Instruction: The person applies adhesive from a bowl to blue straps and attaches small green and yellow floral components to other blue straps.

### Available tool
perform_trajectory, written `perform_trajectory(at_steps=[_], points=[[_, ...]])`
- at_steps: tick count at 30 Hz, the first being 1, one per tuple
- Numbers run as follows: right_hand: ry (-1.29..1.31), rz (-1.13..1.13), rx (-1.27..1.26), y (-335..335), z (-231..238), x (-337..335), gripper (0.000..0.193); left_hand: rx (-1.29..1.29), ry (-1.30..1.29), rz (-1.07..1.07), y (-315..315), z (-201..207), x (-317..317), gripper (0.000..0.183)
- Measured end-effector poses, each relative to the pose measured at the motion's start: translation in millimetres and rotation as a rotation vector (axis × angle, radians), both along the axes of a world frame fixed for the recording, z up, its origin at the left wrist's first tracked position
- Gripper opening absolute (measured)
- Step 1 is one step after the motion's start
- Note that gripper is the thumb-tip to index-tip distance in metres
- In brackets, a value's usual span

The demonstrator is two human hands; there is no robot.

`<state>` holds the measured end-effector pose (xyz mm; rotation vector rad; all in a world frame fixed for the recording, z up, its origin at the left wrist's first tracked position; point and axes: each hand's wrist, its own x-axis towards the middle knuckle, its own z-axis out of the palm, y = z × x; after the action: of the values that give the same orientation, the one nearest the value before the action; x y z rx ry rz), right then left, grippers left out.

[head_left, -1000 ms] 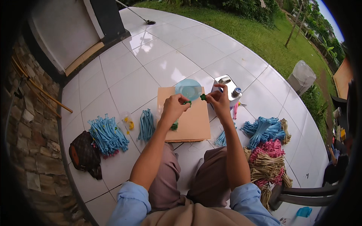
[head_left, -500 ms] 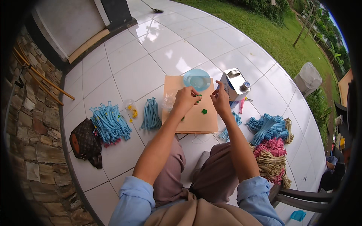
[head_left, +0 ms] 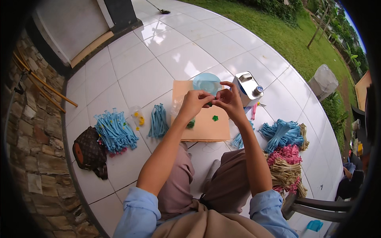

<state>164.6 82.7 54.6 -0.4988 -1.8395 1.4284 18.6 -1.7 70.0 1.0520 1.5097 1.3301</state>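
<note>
Above a tan board (head_left: 202,133), my two hands meet fingertip to fingertip. My left hand (head_left: 194,104) pinches a small green piece (head_left: 209,104), mostly hidden by the fingers; it resembles the green flower (head_left: 215,118) lying on the board below. My right hand (head_left: 231,104) is closed at thumb and fingertips against the left one, with one finger raised; what it pinches is too small to make out. Under my left wrist rests a clear bag of green pieces (head_left: 191,123). Just beyond my hands sits a light blue dish (head_left: 207,82).
A metal can (head_left: 249,88) stands right of the board, with yellow-handled scissors (head_left: 260,104) beside it. Blue corded bundles (head_left: 116,131) and a brown bag (head_left: 89,150) lie left. More blue (head_left: 282,135), pink and beige bundles (head_left: 286,174) are piled right. A chair arm (head_left: 321,210) is at lower right.
My right hand has moved left, bringing its fingertips against those of my left hand. The left hand's fingers have closed further over the green piece.
</note>
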Motion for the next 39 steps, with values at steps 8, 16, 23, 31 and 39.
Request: perform_trajectory(at_steps=[8, 16, 23, 31, 39], points=[[-0.005, 0.159, -0.416, 8, 2, 9, 0.064, -0.071, 0.107, -0.076, 3, -5, -4, 0.021], [0.136, 0.141, -0.572, 22, -27, 1, 0.062, -0.055, 0.256, 0.133, 1, -10, -12, 0.018], [-0.483, -0.137, 0.059, 22, -93, -14, 0.049, -0.102, 0.3, 0.122, 6, -25, -13, 0.015], [-0.132, -0.047, -0.028, 12, -30, -24, 0.041, -0.113, 0.222, 0.152, 2, -26, -14, 0.014], [-0.136, 0.034, -0.014, 9, -21, -14, 0.048, -0.039, -0.013, 0.053, 8, -29, -15, 0.019]])
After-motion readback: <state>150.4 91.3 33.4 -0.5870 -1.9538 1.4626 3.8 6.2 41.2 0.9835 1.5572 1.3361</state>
